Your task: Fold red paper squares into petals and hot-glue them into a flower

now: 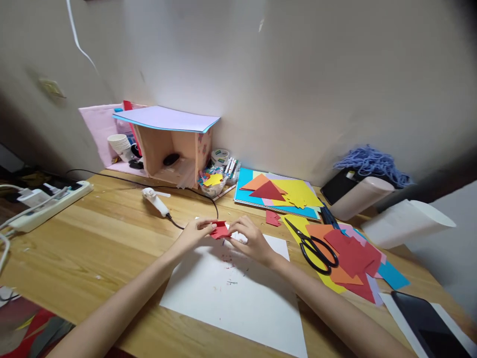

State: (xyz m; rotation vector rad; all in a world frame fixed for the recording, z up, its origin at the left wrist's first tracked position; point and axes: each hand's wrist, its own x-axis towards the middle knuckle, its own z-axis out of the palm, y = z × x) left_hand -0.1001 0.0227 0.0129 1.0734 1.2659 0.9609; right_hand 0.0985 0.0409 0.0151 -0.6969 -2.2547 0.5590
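ok so the red paper (220, 230) is pinched on one side by the left hand (196, 233) and on the other by the right hand (253, 241), over the white sheet (238, 313)

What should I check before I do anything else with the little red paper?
1. Red paper steady between your left hand and right hand: ok, fingers of both are on it.
2. White sheet underneath your work: ok, it lies below your hands.
3. White sheet clean: not ok, small specks are scattered on it.
4. Scissors out of your hands: ok, they lie on coloured paper to your right.
5. White corded tool cool: cannot tell, so best not touch its tip.
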